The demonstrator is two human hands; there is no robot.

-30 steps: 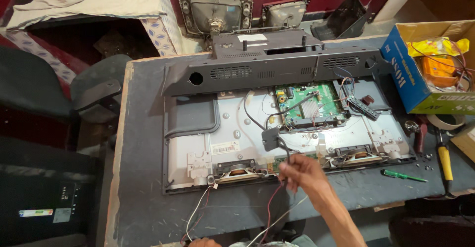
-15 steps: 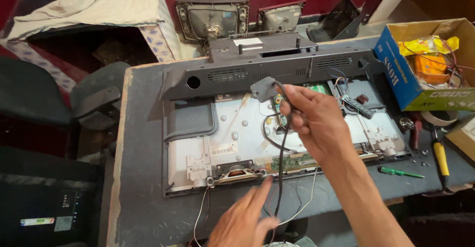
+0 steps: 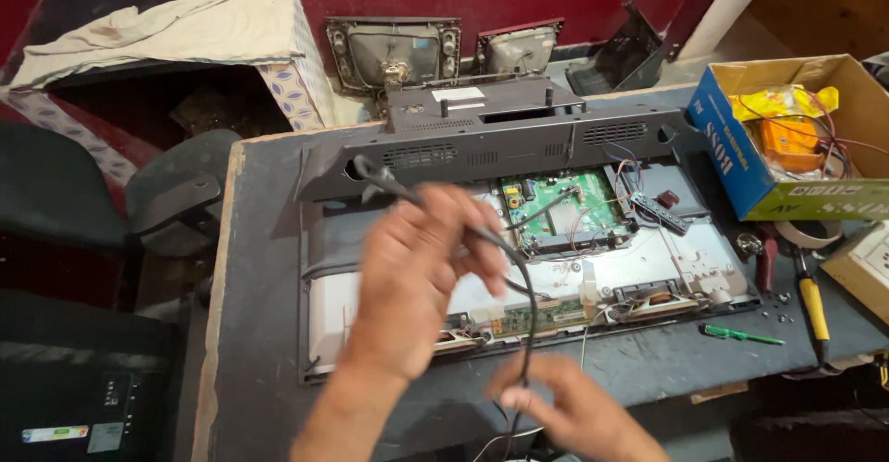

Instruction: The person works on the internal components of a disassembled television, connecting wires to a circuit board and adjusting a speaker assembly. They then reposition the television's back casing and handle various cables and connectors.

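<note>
1. Starting at the far left, a dark chair [image 3: 176, 193] stands beside the grey table [image 3: 259, 332]. Behind it is a box draped with a pale cloth [image 3: 157, 27].
2. An opened flat-screen set [image 3: 648, 258] lies face down on the table with its metal back panel bare. Its black rear cover [image 3: 482, 147] rests along the far edge.
3. The left hand [image 3: 417, 286] is raised over the left half of the set, and its fingers are curled around a black cable [image 3: 526, 305].
4. The cable's plug end [image 3: 370, 173] sticks out up and to the left of that fist, in front of the rear cover.
5. From the fist the cable arcs right and then drops straight towards the near edge of the table.
6. The right hand [image 3: 565, 411] is low and close to the camera. It pinches the lower run of the same cable between thumb and fingertips.
7. A green circuit board [image 3: 556, 207] sits in the upper middle of the set, just right of the left hand, with thin wires running off it.
8. A green screwdriver [image 3: 741, 335] lies on the table near the set's lower right corner.
9. A yellow-handled tool [image 3: 813, 300] lies further right, just below a roll of tape [image 3: 815, 232].
10. A blue cardboard box [image 3: 741, 147] with open flaps stands at the far right, holding yellow and orange items and loose wires.
</note>
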